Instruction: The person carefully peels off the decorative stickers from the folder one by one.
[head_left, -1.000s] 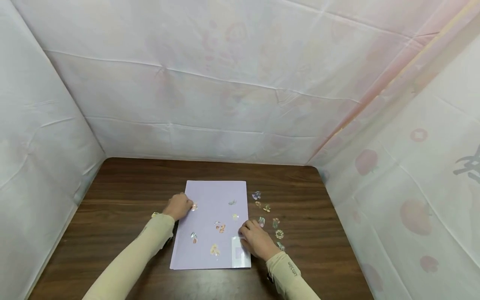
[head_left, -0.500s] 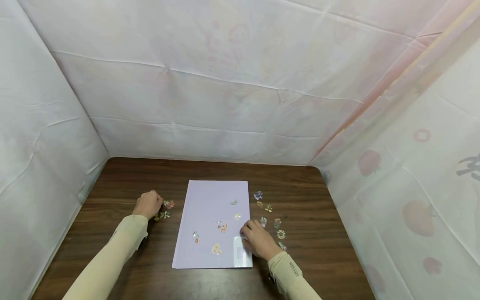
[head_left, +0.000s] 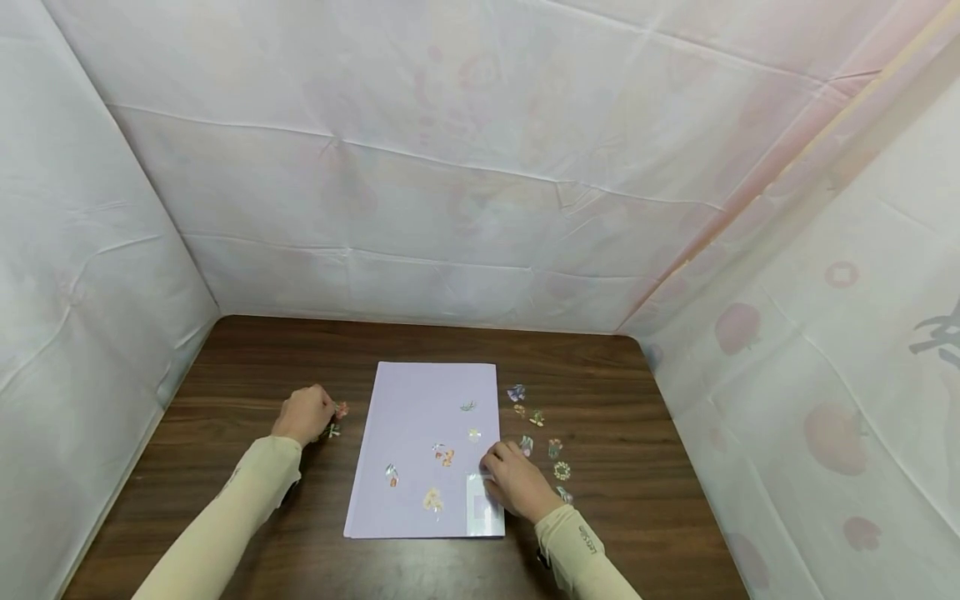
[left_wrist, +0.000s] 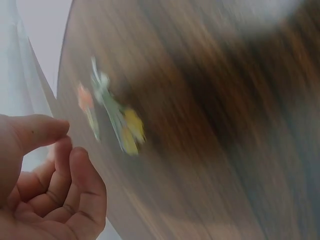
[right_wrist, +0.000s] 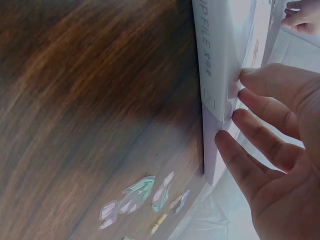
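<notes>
Left hand [head_left: 302, 414] edged nearer two small, colourful stickers [head_left: 335, 419]

Both forearms wear close-fitting beige sleeves [head_left: 225, 521] reaching the wrists. The right sleeve [head_left: 581, 546] carries small dark lettering near the cuff, too small to read. The left hand [head_left: 303, 414] and right hand [head_left: 516, 481] are bare, without rings. A dark strap edge shows beneath the right wrist.
</notes>
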